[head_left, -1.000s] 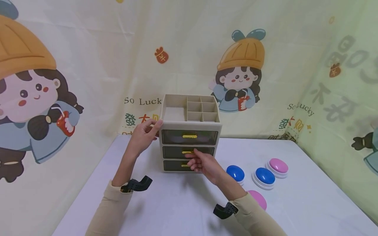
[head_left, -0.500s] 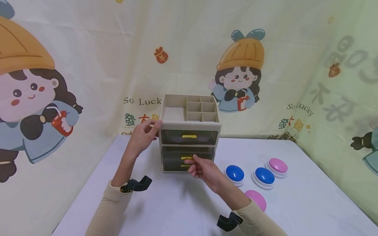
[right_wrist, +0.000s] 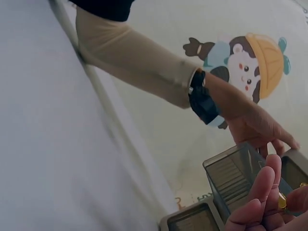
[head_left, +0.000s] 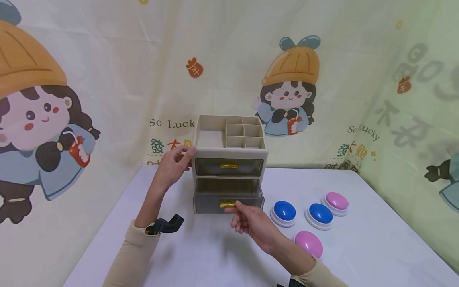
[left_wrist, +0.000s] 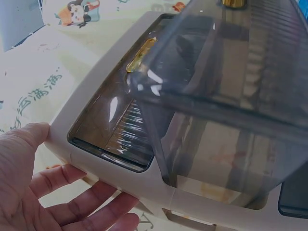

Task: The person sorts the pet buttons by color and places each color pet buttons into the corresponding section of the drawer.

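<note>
A cream desktop drawer organizer (head_left: 229, 153) with smoky see-through drawers stands on the table in the head view. Its middle drawer (head_left: 208, 206) is pulled far out and hides the bottom one; no contents show inside. My right hand (head_left: 256, 225) pinches that drawer's yellow handle (head_left: 226, 204) between thumb and forefinger, the other fingers loosely bent. At the organizer's left side, my left hand (head_left: 172, 167) holds the body, thumb at the front edge and fingers along the side wall, as the left wrist view shows. The top drawer (head_left: 211, 167) is closed.
Right of the organizer sit two blue push buttons (head_left: 285, 210) (head_left: 320, 213) and two pink ones (head_left: 337, 201) (head_left: 309, 243) on white bases. The organizer's top has open compartments (head_left: 211, 137). A printed curtain (head_left: 229, 91) hangs behind the white table (head_left: 201, 255).
The middle drawer has slid from closed to far out toward me, with my right hand drawing back on its handle. My left hand has stayed at the organizer's side.
</note>
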Demonstrator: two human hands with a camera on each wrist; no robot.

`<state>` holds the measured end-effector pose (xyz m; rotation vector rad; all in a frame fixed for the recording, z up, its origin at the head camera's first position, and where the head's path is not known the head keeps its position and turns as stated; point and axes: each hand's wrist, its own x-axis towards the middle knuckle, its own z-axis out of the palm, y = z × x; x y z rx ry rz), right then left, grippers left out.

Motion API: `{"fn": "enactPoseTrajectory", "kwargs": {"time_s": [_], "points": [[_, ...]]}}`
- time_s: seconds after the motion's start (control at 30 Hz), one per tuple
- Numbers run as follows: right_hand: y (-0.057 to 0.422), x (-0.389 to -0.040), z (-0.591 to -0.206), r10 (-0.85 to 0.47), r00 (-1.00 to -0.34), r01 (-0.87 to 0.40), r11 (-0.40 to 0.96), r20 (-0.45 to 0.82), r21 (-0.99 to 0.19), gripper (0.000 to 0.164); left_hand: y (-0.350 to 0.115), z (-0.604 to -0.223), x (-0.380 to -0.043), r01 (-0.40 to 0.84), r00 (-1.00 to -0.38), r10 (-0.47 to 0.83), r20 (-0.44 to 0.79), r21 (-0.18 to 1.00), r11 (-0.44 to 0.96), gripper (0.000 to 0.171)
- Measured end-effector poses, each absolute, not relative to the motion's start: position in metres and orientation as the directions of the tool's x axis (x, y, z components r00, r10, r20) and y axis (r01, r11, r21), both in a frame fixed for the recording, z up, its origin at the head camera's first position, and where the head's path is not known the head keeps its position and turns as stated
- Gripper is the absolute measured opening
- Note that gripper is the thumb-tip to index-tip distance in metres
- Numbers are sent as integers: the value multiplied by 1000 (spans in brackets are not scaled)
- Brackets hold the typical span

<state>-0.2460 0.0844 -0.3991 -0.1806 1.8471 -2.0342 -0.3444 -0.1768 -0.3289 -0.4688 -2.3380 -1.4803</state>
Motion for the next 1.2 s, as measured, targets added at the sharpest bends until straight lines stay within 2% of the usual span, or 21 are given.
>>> {"fn": "enactPoseTrajectory", "kwargs": {"time_s": [0.5, 0.9, 1.2], "points": [[86, -223, -403, -399, -903, 191, -40, -160, -981, 59, -177, -329, -345, 443, -891, 97, 444, 800, 405, 50], [84, -213, -406, -414, -894, 194, -8, -173, -981, 54, -176, -329, -344, 450, -887, 97, 451, 797, 403, 49], [83, -202, -418, -491, -847, 192, 72, -202, -979, 50, -177, -330, -344, 444, -890, 97, 446, 798, 408, 50]]}}
